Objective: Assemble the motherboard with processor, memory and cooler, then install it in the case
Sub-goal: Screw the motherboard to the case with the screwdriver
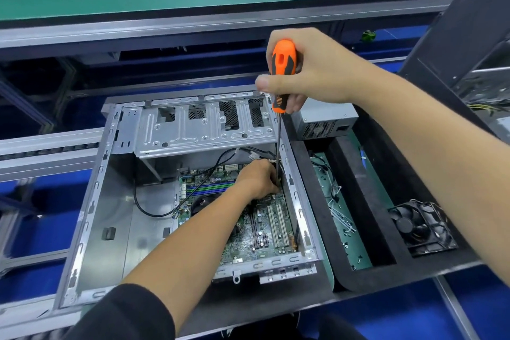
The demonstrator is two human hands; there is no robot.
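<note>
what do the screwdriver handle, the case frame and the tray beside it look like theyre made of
Screwdriver handle: looks like moulded plastic, glossy orange with matte black, likely rubbery, grip inserts.
Case frame: bare sheet metal, dull silver-grey, with stamped slots and folded edges.
Tray: seems like matte black foam, judging by its thick, soft-edged walls; cannot be sure.

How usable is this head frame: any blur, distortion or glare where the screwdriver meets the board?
Head view: lighting even, no harsh glare; wide-angle bending curves the rails at the left edge, which also smear; the right hand and screwdriver are sharp; the left hand hides the tip, so the contact point on the motherboard can't be seen; the case interior is shadowed but readable.
</note>
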